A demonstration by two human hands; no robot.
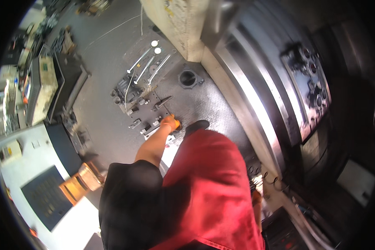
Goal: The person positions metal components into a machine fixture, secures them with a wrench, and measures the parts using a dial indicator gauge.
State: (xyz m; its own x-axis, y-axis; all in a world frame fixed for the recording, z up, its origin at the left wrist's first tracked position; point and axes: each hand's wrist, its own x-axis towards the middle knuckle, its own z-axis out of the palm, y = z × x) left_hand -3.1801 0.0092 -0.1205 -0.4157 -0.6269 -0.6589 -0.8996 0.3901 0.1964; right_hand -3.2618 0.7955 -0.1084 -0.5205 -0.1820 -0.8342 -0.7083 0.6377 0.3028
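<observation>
My left arm reaches down to the metal parts on the dark floor. At its end my left hand [168, 122] looks closed, with an orange-yellow patch [177, 124] at its fingers; what this belongs to is too small to name. Beside the hand lie a grey metal bar [162, 103] and several small metal blocks [144, 101]. Far to the lower right, my right hand [257, 201] is mostly hidden behind the red cloth of my clothing [214, 179]. Its fingers do not show. A dark coiled cord [271, 179] hangs near it.
Long metal rods [159, 68] lie beyond the blocks, with a round metal flange [188, 78] to their right. A large machine with shiny rails [254, 83] borders the right side. At left stand a white cabinet [33, 150] and a wooden stool-like piece [81, 183].
</observation>
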